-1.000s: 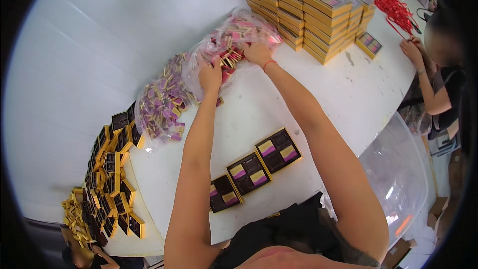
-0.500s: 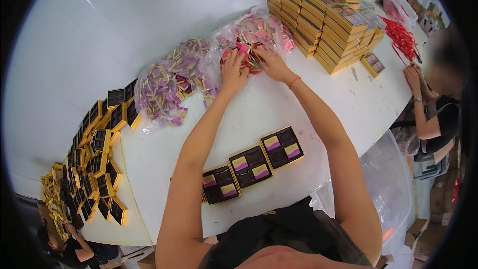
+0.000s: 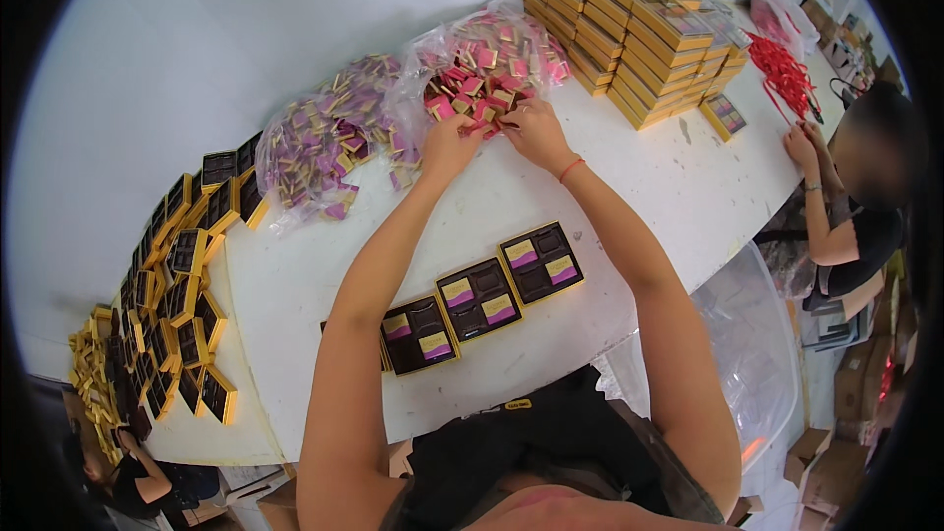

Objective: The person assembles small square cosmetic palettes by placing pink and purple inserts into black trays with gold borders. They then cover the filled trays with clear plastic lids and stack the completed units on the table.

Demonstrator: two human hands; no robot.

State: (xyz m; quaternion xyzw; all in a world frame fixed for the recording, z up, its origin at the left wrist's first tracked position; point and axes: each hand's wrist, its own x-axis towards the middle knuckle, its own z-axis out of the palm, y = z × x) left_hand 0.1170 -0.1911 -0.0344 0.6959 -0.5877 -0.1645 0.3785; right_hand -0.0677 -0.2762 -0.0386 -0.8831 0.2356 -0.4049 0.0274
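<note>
Both my hands work at the near side of a clear plastic bag (image 3: 408, 88) full of small pink-and-gold wrapped squares (image 3: 472, 87). My left hand (image 3: 452, 146) is closed, its fingertips pinching a pink square at the bag's mouth. Close beside it, my right hand (image 3: 541, 138) is also closed, with a bit of pink at its fingertips. Between my forearms lies a row of gold-edged boxes with dark trays. The right box (image 3: 542, 263), the middle box (image 3: 479, 298) and the left box (image 3: 420, 335) each hold two purple-and-gold squares. Another box is mostly hidden by my left forearm.
A bag of purple squares (image 3: 329, 138) adjoins the pink one. Gold boxes (image 3: 659, 69) stand stacked at the back right, near red ribbons (image 3: 784, 69). Dark-trayed boxes (image 3: 187, 285) pile up at left. One person (image 3: 855, 187) sits right, another (image 3: 128, 477) lower left.
My hands have drawn back from among the pink squares to the bag's near edge, and their fingers have closed. The whole view has shifted slightly. The boxes between my arms hold the same squares.
</note>
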